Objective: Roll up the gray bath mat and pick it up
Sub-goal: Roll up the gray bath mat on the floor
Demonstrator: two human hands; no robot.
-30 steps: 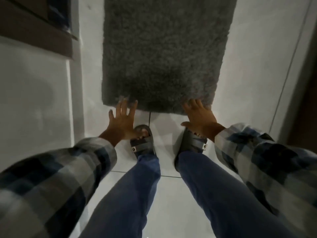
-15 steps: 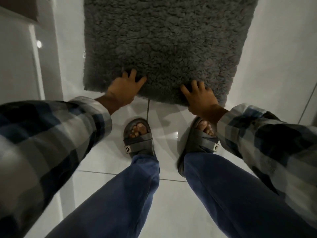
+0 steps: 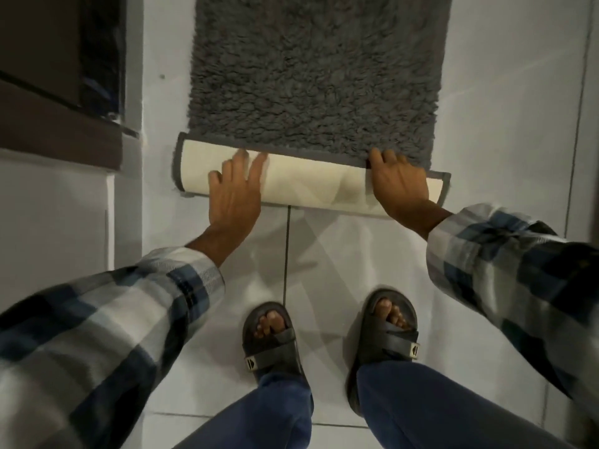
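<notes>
The gray shaggy bath mat [image 3: 311,69] lies on the white tiled floor ahead of my feet. Its near edge is turned over into a low roll [image 3: 311,183] that shows the cream underside with a gray border. My left hand [image 3: 235,192] rests flat on the roll's left part, fingers spread and pointing away from me. My right hand [image 3: 400,186] lies over the roll's right part, its fingers curled over the far edge onto the pile. Both sleeves are blue and white plaid.
My two feet in dark slide sandals [image 3: 272,338] [image 3: 387,335] stand on the floor just behind the roll. A dark wooden cabinet or door frame [image 3: 61,124] runs along the left. A wall or door edge [image 3: 583,92] lies at the right.
Both hands went from touching the flat near edge of the mat to pressing on a turned-over roll with the cream underside showing. The roll has moved away from my feet.
</notes>
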